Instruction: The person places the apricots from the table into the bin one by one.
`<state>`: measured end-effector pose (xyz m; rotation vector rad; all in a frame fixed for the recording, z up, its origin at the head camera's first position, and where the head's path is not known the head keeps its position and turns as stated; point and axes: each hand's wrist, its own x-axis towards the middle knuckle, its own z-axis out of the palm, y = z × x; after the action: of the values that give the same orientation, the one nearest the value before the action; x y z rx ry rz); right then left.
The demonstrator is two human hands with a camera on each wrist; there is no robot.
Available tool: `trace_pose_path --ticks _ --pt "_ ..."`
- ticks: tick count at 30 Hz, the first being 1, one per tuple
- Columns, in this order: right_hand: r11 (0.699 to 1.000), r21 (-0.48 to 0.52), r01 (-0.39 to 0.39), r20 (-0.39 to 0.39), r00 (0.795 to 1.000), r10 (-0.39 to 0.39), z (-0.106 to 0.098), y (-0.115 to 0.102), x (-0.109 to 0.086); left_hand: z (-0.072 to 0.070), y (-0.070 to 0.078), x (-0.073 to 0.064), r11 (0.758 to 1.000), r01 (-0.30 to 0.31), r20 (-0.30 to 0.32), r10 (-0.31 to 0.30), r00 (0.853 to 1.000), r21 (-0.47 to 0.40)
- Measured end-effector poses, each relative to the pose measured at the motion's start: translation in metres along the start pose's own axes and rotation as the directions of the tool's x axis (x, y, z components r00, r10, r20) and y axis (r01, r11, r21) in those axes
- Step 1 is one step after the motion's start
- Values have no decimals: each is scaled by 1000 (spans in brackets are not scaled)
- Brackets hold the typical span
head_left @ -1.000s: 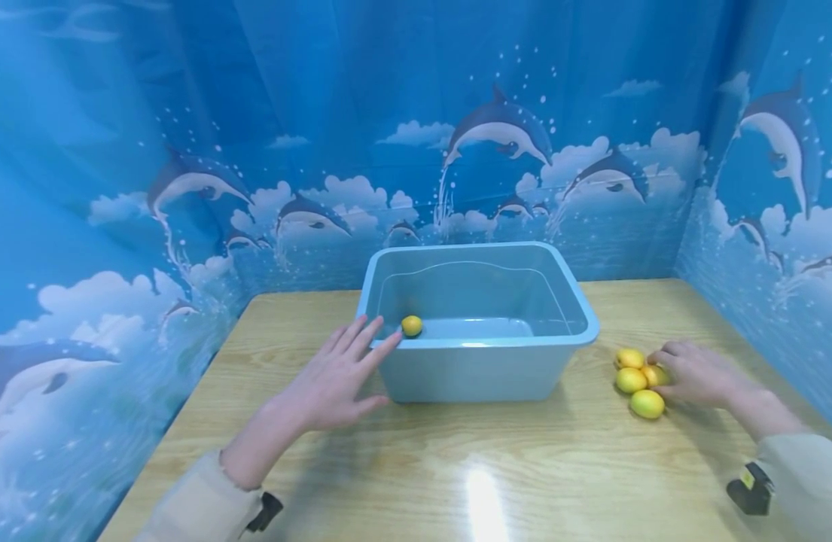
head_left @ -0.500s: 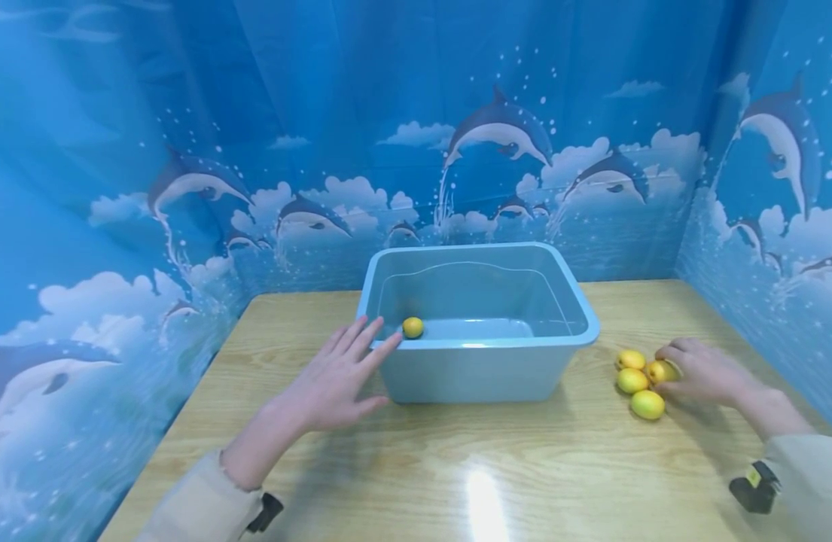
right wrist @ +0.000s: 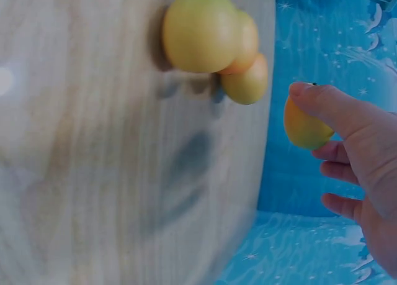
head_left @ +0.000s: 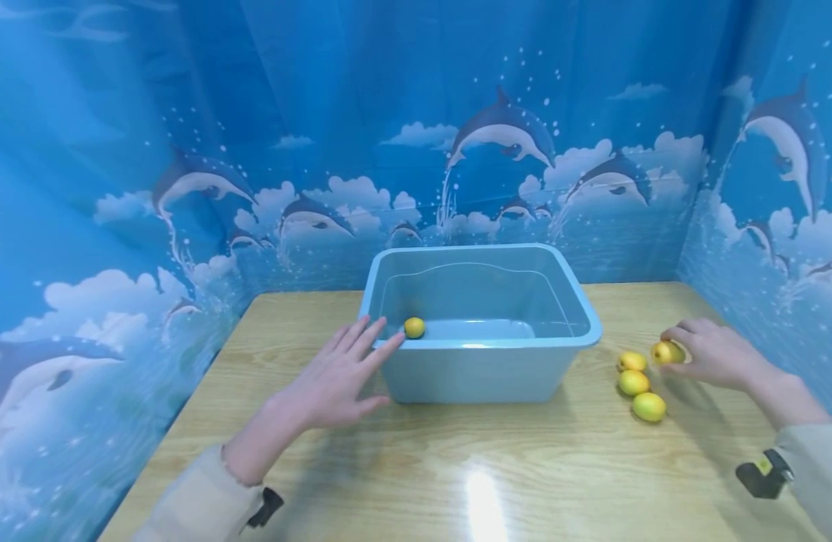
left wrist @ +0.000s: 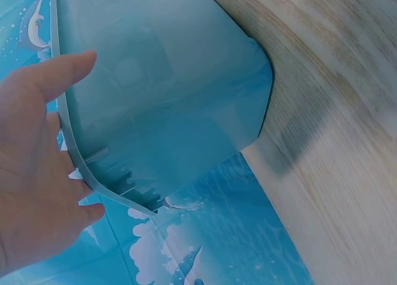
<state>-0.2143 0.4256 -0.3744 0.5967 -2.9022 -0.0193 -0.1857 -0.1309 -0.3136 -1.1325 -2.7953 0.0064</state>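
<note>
With thumb and fingers my right hand pinches a small yellow-orange fruit that looks like a mango. The right wrist view shows this held fruit raised off the table, a short stem on top. Three similar fruits lie in a row just left of it: a back one, a middle one and a greener front one. My left hand is spread, its fingertips at the front left rim of a light blue plastic bin; whether they touch it I cannot tell. One more fruit sits inside the bin.
The bin stands at the middle back of a wood-grain table. Behind and beside the table hangs a blue curtain printed with dolphins. A bright light reflection lies on the table's front part.
My right hand has lifted one fruit from the group and moved slightly back and right with it. The left hand and the bin have stayed in place.
</note>
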Motion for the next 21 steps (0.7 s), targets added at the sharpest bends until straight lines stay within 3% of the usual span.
trace_pose_path --ticks 6,12,21 --pt "1000 -5 30 -50 998 -30 -10 -2 9 -4 1 1 1000 7 40 -8 999 11" --pt "1000 -2 7 -21 1000 -7 -23 -10 22 -7 0 2 999 16 71 -18 997 29" --pt "998 -44 50 -33 998 -52 -40 -18 41 -7 -1 4 999 -7 56 4 998 53"
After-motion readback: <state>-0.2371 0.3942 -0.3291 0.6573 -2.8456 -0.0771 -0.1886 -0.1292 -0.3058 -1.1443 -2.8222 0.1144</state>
